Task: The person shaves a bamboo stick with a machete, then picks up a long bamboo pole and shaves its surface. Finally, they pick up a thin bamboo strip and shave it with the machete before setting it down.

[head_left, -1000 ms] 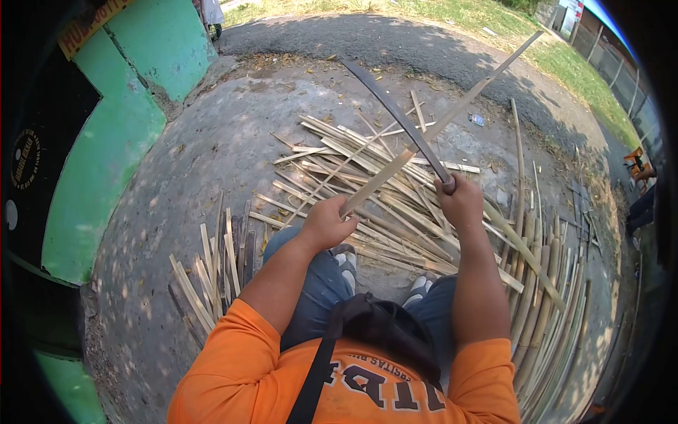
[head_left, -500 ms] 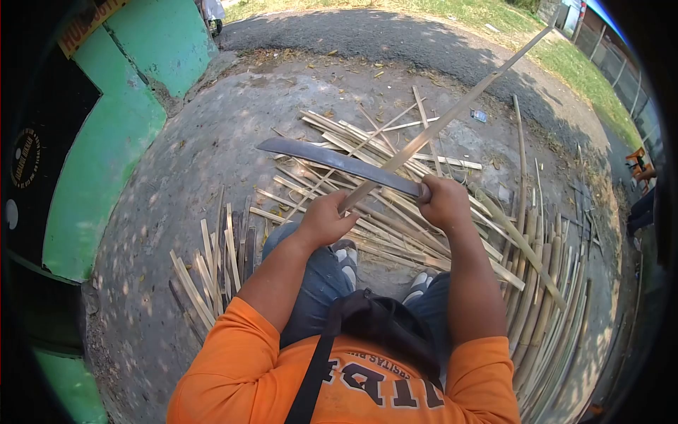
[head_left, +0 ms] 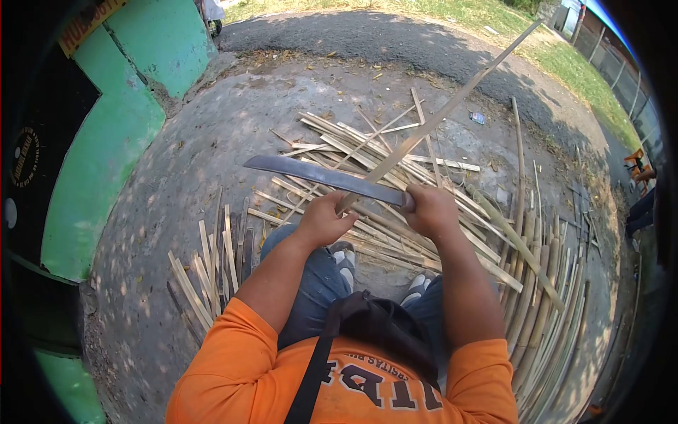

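My left hand (head_left: 325,220) is closed round the near end of a long bamboo strip (head_left: 424,131), which slants up and away to the right. In my right hand (head_left: 431,210) is the handle of a machete (head_left: 321,174). Its dark curved blade points left and lies across the strip, just beyond my left hand. Below both hands, a loose pile of split bamboo strips (head_left: 353,145) spreads over the ground in front of my feet.
Bamboo poles (head_left: 526,297) lie at the right, with a smaller bundle of strips (head_left: 205,268) at the left. A green wall (head_left: 106,162) stands on the left. A person (head_left: 641,208) shows at the far right edge. Asphalt (head_left: 318,39) crosses beyond.
The machete and my right hand have moved left and slightly down along the strip, bringing the blade closer to my left hand. The strip's far end has dipped slightly to the left.
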Tool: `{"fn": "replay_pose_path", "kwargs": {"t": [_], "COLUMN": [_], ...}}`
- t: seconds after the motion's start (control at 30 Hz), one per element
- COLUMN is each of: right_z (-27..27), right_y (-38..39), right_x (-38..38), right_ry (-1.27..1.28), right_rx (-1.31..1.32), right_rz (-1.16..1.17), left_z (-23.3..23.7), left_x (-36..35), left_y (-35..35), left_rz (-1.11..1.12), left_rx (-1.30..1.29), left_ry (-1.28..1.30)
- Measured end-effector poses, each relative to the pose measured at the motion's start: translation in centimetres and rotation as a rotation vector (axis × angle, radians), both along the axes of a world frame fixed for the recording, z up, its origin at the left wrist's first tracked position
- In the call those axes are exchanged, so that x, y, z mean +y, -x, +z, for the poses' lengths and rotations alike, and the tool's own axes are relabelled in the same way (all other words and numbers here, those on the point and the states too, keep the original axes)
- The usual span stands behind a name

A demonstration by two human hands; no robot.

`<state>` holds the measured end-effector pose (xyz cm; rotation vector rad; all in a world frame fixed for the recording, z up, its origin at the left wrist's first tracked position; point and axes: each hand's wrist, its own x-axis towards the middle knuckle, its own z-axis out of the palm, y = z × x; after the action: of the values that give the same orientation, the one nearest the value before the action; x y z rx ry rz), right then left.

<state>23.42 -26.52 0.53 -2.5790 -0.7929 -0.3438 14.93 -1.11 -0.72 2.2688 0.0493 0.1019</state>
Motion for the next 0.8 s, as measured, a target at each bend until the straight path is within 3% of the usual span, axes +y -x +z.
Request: {"fn": "replay_pose_path", "kwargs": {"t": [0.13, 0.27, 0.4, 0.57, 0.7, 0.8], "right_z": [0.1, -0.1, -0.4, -0.8, 0.7, 1.0], "right_y": [-0.5, -2.4, -3.7, -2.4, -0.3, -0.3], "right_x": [-0.4, -3.1, -5.2, -2.7, -0.3, -0.3], "right_ry": [0.015, -0.076, -0.252, -0.263, -0.11, 0.047], "right_rx": [-0.014, -0.005, 0.184, 0.128, 0.169, 0.065], "right_rz": [0.011, -0.231, -0.378, -0.252, 0.072, 0.111], "left_z": [-0.2, -0.1, -0.3, 0.2, 1.2, -0.2], "left_x": [0.1, 0.1, 0.1, -0.2, -0.5, 0.0], "left_y": [0.2, 0.2, 0.0, -0.1, 0.1, 0.2], "left_rz": [-0.028, -0.027, -0.045, -0.039, -0.016, -0.04], "left_rx": [-0.058, -0.022, 0.0, 0.005, 0.042, -0.015], "left_ry": [0.009, -0.025, -0.033, 0.01, 0.006, -0.055]}}
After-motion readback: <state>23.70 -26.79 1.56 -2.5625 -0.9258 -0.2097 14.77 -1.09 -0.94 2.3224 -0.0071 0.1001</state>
